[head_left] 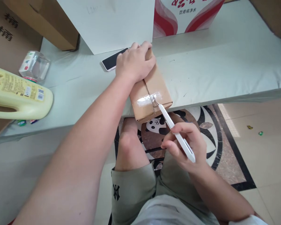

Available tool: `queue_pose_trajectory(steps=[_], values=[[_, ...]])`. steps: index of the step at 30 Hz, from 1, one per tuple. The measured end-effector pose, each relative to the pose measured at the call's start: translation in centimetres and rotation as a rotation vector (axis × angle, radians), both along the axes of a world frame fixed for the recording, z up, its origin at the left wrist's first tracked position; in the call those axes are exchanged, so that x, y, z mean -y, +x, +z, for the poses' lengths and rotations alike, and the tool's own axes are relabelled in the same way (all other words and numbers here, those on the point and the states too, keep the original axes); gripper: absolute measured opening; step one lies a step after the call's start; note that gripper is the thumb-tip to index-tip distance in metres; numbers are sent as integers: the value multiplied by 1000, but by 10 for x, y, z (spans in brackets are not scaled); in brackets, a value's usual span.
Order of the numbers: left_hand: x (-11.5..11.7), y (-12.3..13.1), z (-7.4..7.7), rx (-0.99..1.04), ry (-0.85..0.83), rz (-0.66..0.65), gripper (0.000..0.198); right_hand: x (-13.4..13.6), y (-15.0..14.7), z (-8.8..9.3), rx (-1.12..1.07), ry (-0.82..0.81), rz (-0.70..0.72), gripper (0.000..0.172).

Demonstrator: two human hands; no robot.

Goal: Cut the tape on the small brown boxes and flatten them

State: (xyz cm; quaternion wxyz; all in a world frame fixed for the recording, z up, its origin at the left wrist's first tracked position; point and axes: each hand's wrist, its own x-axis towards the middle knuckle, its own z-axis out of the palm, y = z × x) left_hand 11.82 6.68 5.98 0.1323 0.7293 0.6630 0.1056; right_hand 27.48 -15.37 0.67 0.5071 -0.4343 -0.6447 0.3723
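Note:
A small brown cardboard box (158, 82) lies at the table's front edge, with clear tape (144, 100) across the seam at its near end. My left hand (135, 61) rests over the far part of the box, fingers wrapped over its top and far edge. In my right hand (187, 145) is a white utility knife (176, 132), pinched between thumb and fingers. Its tip meets the tape at the seam. Just left of my left hand, a phone (111, 62) with a dark screen lies partly hidden.
A large white box (117, 25) and a red-and-white carton (184, 18) stand behind. To the left are a yellow jug (21, 93), a clear plastic jar (37, 65) and brown cartons (53, 25). The table (213, 68) ends above my knees.

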Motion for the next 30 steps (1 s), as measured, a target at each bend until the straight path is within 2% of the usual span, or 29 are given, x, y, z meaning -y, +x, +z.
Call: queue_pose_trajectory(steps=[2,5,9,12,15,23,30], values=[[0,0,0,-1,4,-7,49,1,1,-3,-14,-12,16,19],[1,-1,1,-13,22,-24,51,-6,-1,4,115,99,40,16],[3,-1,1,-13,22,-33,51,-11,-11,20,378,260,-67,21],[3,-2,0,32,43,-38,50,-7,-19,27,503,283,-138,22],[3,-3,-1,61,59,-37,49,-4,-26,30,578,296,-148,18],[2,-4,-5,80,70,-30,45,-18,-32,33,621,254,-181,16],[0,-3,-5,60,58,-36,48,-7,-24,36,510,209,-143,11]])
